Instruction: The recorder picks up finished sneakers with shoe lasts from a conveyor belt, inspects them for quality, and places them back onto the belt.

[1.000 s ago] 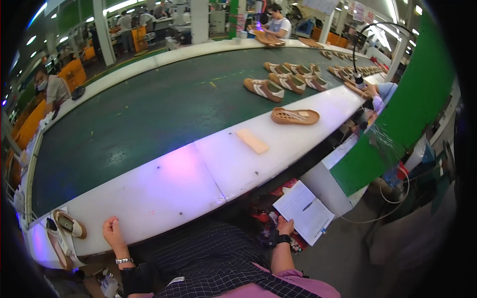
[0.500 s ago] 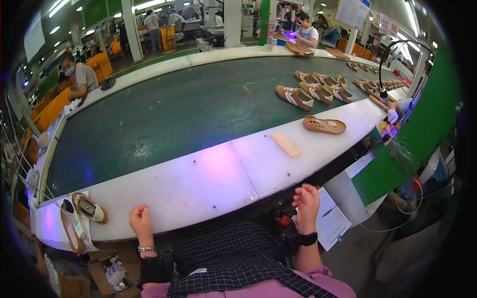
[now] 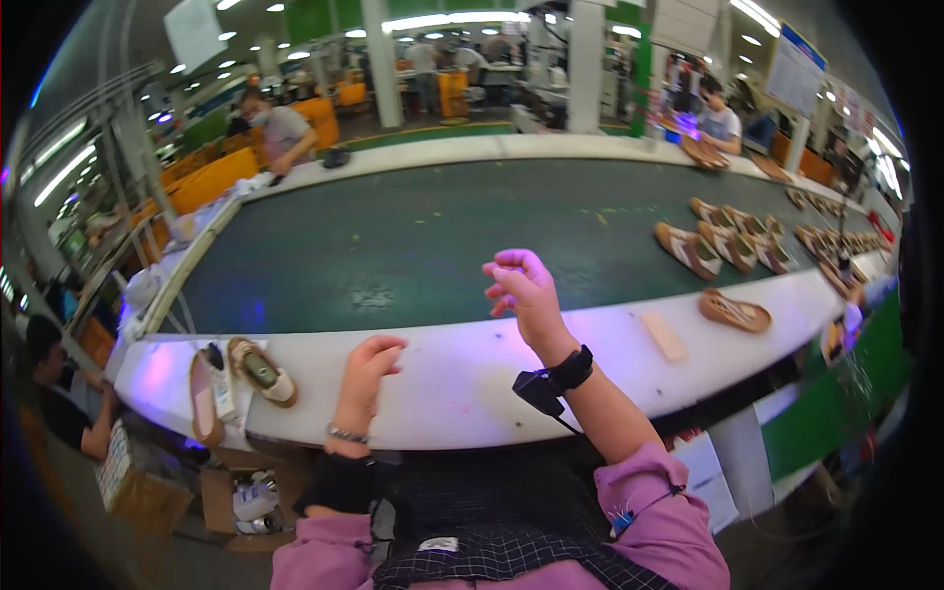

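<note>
My left hand [image 3: 366,379] hovers over the white ledge [image 3: 462,393], its fingers loosely bent and apart, with nothing visible in them. Farther forward, my right hand [image 3: 523,295] is raised above the ledge's far edge by the green belt [image 3: 413,246]. Its fingers are half curled and spread, and I see nothing held. To the left of my left hand lie a brown-and-white shoe [image 3: 262,372] and a tan shoe sole [image 3: 205,398], with a narrow white item [image 3: 222,385] between them. A flat peach pad [image 3: 663,337] and a tan slotted sole [image 3: 735,311] rest to the right.
Several brown-and-white shoes [image 3: 723,244] stand on the belt at the right. A green panel [image 3: 816,398] borders the ledge there. Co-workers sit across the belt [image 3: 285,133] and at the far right [image 3: 720,123]. An open carton [image 3: 221,506] holding containers is below the ledge at left.
Both my hands have moved forward over the ledge, the right one farther, up to the belt's edge. My view has turned left, so the scene sits farther right.
</note>
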Available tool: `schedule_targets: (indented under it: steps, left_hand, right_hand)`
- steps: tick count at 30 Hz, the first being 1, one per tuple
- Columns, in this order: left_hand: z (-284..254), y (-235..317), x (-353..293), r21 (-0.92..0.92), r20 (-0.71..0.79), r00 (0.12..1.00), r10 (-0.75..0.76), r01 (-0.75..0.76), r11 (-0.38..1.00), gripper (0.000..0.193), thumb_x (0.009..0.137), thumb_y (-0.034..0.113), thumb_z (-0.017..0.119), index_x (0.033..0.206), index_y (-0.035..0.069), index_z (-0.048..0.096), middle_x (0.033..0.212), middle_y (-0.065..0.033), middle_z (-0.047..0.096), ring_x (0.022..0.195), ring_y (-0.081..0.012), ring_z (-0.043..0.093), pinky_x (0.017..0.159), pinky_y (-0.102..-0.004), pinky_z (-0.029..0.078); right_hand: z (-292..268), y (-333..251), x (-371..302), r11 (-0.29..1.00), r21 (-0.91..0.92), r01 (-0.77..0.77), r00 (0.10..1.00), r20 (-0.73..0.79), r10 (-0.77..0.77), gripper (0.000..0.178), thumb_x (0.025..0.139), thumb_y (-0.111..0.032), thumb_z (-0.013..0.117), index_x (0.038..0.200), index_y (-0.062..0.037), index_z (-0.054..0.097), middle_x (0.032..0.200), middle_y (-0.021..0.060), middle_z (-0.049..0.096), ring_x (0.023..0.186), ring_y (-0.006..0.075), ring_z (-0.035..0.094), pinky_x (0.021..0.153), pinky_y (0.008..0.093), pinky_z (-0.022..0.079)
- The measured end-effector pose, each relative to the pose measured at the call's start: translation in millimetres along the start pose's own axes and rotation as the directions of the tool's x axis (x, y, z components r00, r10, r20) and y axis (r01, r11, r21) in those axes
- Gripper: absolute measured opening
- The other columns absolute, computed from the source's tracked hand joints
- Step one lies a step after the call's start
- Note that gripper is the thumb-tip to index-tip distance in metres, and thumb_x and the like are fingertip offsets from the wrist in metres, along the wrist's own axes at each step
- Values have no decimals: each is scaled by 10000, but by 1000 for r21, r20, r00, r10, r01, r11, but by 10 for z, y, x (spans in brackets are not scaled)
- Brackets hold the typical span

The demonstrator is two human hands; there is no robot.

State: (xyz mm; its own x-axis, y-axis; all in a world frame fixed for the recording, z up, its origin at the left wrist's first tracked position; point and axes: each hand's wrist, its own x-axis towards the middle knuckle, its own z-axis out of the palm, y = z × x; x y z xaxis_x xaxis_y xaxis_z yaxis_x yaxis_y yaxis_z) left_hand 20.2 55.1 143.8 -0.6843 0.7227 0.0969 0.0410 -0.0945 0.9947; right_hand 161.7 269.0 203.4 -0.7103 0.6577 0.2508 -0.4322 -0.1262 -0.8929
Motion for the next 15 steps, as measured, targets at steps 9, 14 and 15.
schedule_targets:
  steps: [9,14,15]
  left_hand:
    - [852,-605,1167,-208,-81,991,-102,83,975,221,833,269,613,957,86,623,886,16,600,823,-98,521,712,-275,433]
    - [1095,-1300,1469,-339,-77,996,-45,16,941,159,870,208,563,940,72,605,853,-7,595,763,-92,525,676,-250,440]
    - [1208,-1227,1414,-352,-63,992,-106,78,933,174,868,190,555,954,46,603,858,-23,604,744,-88,540,650,-235,452]
  right_hand:
    - [-450,1529,519,818,393,-420,863,-106,494,144,829,-247,537,776,-119,498,725,24,554,607,137,505,524,251,422]
    - [-332,1606,461,935,216,-282,935,-154,318,169,822,-157,567,948,-83,482,810,58,567,663,184,579,571,299,498]
    - [-435,1638,457,943,195,-270,943,-143,299,164,830,-158,572,942,-77,482,805,60,563,650,176,581,552,297,500]
